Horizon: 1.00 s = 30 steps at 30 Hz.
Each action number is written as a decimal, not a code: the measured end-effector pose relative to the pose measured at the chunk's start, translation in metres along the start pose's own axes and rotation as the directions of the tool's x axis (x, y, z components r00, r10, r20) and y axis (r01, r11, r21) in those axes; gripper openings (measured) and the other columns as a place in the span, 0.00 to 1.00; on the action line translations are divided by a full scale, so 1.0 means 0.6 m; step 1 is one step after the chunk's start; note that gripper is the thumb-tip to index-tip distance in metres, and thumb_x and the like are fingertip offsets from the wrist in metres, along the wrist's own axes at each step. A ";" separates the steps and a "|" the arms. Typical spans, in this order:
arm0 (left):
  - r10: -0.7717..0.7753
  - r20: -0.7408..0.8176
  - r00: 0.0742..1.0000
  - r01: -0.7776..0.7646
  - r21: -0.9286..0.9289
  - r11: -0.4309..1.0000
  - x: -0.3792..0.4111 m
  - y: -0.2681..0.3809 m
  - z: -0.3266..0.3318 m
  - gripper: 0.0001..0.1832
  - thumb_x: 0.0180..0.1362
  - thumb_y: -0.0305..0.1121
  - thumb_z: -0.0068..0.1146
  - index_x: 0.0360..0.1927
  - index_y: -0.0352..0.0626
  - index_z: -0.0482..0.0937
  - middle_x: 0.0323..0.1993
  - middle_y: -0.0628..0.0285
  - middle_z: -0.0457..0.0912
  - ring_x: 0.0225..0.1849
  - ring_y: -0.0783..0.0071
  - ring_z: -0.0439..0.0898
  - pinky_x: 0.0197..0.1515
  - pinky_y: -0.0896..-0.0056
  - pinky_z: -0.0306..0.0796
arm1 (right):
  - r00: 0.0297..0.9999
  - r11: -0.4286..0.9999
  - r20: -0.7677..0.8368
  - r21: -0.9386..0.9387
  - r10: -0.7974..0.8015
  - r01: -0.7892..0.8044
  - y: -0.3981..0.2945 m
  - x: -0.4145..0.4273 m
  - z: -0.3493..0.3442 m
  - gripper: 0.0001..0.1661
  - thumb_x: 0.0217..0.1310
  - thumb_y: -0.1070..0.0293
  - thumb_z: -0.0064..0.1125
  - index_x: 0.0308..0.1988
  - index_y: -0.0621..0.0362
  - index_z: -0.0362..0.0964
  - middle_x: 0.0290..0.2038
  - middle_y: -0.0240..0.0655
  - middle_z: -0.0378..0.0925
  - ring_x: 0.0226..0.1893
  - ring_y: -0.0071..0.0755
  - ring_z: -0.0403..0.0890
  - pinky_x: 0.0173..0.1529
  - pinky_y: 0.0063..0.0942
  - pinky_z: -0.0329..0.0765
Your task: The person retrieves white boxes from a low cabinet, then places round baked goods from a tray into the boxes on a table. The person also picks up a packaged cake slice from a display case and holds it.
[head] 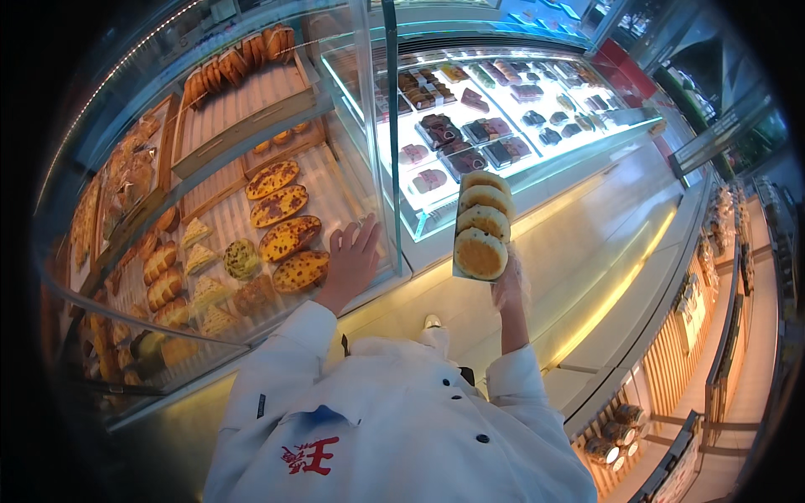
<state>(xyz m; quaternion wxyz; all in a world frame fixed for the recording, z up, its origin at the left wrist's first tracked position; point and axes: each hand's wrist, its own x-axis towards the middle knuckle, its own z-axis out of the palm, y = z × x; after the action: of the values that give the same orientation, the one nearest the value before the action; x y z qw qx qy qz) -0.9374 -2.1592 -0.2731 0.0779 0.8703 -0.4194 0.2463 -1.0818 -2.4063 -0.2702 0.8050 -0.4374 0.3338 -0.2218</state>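
Note:
My right hand (pixel 512 286), with what looks like thin clear plastic around it, holds up a narrow tray (pixel 462 275) from its near end. Several round, flat, browned breads (pixel 480 253) overlap in a row on it. My left hand (pixel 354 254) reaches to the near edge of the bakery case with fingers spread and nothing in them. Just left of those fingers lie oval yellow breads with brown spots (pixel 290 237). A round green-topped bun (pixel 241 258) and pale triangular pastries (pixel 209 291) sit farther left on the same slatted shelf.
An upright glass pane (pixel 393 138) stands right of my left hand. Beyond it, a lit chilled case (pixel 409 188) holds boxed sweets. Upper wooden trays (pixel 242 135) carry browned breads. At right runs a curved counter (pixel 604 371) with slatted shelving (pixel 666 333) and jars (pixel 616 434).

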 end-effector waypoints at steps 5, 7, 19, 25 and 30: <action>-0.163 0.124 0.979 0.154 0.083 0.985 -0.011 0.023 0.001 0.26 0.47 0.34 0.52 0.52 0.42 0.68 0.55 0.62 0.63 0.50 0.63 0.62 0.52 0.58 0.57 | 0.974 0.979 0.184 -0.177 0.133 -0.100 0.017 0.167 -0.016 0.23 0.64 0.57 0.43 0.56 0.55 0.59 0.50 0.32 0.70 0.50 0.29 0.72 0.53 0.26 0.71; -0.217 0.118 0.969 0.206 0.100 0.974 -0.007 0.038 -0.003 0.26 0.46 0.33 0.53 0.52 0.42 0.68 0.54 0.61 0.63 0.50 0.62 0.63 0.52 0.58 0.58 | 0.951 0.967 0.206 -0.154 0.232 -0.202 0.007 0.194 -0.010 0.23 0.65 0.56 0.41 0.56 0.55 0.59 0.50 0.32 0.70 0.50 0.29 0.72 0.53 0.26 0.71; -0.459 0.130 0.879 0.417 0.260 0.871 0.012 0.083 0.036 0.23 0.48 0.36 0.52 0.49 0.41 0.69 0.51 0.60 0.63 0.49 0.60 0.63 0.49 0.56 0.58 | 0.900 0.927 0.263 -0.244 0.347 -0.286 0.039 0.324 -0.023 0.23 0.65 0.55 0.43 0.55 0.54 0.59 0.50 0.32 0.70 0.49 0.31 0.73 0.49 0.28 0.75; -0.487 0.146 0.861 0.425 0.317 0.848 0.025 0.094 0.017 0.25 0.47 0.39 0.52 0.50 0.40 0.69 0.52 0.58 0.63 0.48 0.60 0.64 0.49 0.56 0.59 | 0.875 0.911 0.274 -0.227 0.399 -0.344 0.019 0.316 -0.011 0.26 0.65 0.53 0.41 0.58 0.50 0.54 0.55 0.33 0.65 0.54 0.36 0.69 0.50 0.33 0.74; -0.470 0.113 0.875 0.435 0.240 0.868 0.028 0.090 0.024 0.25 0.46 0.37 0.53 0.49 0.39 0.68 0.52 0.56 0.63 0.48 0.59 0.65 0.52 0.53 0.57 | 0.900 0.914 0.239 -0.275 0.364 -0.296 0.022 0.339 -0.003 0.27 0.62 0.46 0.43 0.55 0.46 0.60 0.50 0.32 0.71 0.51 0.36 0.73 0.46 0.34 0.77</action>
<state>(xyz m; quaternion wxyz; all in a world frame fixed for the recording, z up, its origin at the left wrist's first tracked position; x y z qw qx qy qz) -0.9648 -2.2100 -0.2809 0.0068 0.9652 -0.1800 0.1896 -0.9442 -2.5327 -0.3523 0.8138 -0.4924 0.3077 0.0247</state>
